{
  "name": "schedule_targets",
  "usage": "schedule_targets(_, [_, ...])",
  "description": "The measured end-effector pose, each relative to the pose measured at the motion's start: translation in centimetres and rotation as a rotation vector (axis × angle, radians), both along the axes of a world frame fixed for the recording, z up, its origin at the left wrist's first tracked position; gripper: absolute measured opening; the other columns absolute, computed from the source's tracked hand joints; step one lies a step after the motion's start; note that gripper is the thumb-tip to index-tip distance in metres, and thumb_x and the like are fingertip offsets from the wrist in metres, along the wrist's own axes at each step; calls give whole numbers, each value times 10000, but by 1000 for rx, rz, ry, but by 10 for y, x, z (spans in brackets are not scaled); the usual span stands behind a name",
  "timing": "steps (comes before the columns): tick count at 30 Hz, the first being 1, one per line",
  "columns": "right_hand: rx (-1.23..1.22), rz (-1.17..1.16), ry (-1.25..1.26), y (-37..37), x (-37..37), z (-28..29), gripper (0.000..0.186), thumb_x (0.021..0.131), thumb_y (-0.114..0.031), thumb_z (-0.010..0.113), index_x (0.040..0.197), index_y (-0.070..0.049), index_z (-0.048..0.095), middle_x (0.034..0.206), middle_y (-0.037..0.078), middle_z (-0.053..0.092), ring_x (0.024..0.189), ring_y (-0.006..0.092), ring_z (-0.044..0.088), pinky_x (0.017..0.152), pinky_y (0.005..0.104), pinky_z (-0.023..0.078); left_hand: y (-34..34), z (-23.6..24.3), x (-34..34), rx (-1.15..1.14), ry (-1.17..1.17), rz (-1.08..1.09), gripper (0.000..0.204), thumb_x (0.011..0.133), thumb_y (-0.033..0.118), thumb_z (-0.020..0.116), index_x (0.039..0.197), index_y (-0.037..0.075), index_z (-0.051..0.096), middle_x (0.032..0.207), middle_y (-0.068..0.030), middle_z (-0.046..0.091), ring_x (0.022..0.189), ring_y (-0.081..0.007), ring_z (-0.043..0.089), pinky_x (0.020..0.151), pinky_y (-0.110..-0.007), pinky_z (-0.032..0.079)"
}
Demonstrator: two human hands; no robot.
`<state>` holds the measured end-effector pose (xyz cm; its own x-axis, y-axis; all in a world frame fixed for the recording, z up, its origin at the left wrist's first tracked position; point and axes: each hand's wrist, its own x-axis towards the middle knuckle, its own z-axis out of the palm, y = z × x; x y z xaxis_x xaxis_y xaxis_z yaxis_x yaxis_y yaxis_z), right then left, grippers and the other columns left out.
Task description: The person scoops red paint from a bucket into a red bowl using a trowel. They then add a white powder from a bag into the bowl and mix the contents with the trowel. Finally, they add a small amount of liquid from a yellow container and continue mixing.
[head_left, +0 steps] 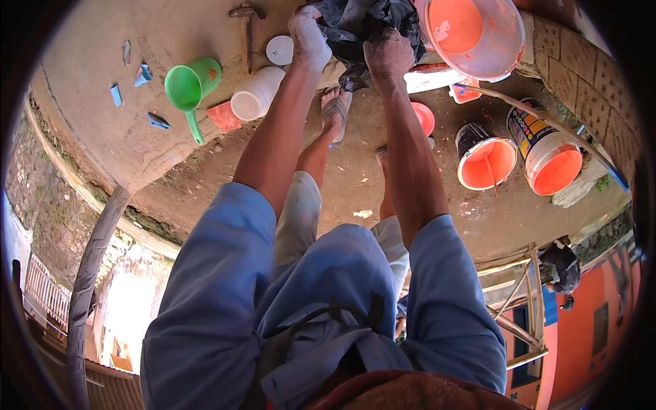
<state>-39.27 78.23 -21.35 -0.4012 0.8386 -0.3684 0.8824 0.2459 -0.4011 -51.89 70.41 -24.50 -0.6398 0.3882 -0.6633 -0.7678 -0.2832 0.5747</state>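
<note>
A crumpled black plastic bag (348,20) is at the top of the head view, its folds hanging between my hands. My left hand (307,37) has its fingers wrapped into the bag's left side, and the dusty back of it faces up. On the bag's right side, my right hand (388,53) is closed on the plastic. A large translucent bucket (507,41) stained with orange paint stands just right of my right hand. To the left of my left hand lie a white lid (279,50) and a hammer (246,42).
A green dipper (205,75), white container (266,92) and blue scraps (116,96) lie left. Orange-coated buckets (471,171) (540,130), a red dish (423,117) and a long stick (547,116) are right. A wooden scaffold (536,314) and another person (560,266) show lower right.
</note>
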Motion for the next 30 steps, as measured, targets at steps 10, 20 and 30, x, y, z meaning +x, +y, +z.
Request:
schedule_targets(10, [21, -62, 96, 4, 3, -22, 224, 821, -251, 568, 816, -107, 739, 811, 207, 703, 788, 406, 692, 736, 494, 555, 0, 50, 33, -229, 526, -563, 543, 890, 176, 607, 1398, 35, 476, 1274, -90, 596, 1135, -228, 578, 970, -355, 481])
schedule_targets(20, [62, 0, 88, 5, 7, -50, 257, 827, -289, 567, 793, -97, 736, 808, 209, 703, 774, 417, 687, 725, 511, 546, 18, 10, -1, -1024, 842, -908, 525, 993, 377, 514, 1339, -17, 509, 1297, -262, 573, 1238, -358, 540, 1039, -400, 406])
schedule_targets(30, [-5, -136, 370, 2, 29, -87, 278, 826, -407, 649, 911, -169, 764, 811, 164, 708, 802, 383, 682, 729, 459, 543, 18, 30, 22, -781, 761, -935, 495, 994, 350, 523, 1275, -57, 551, 1255, -246, 608, 1203, -347, 559, 1013, -389, 422])
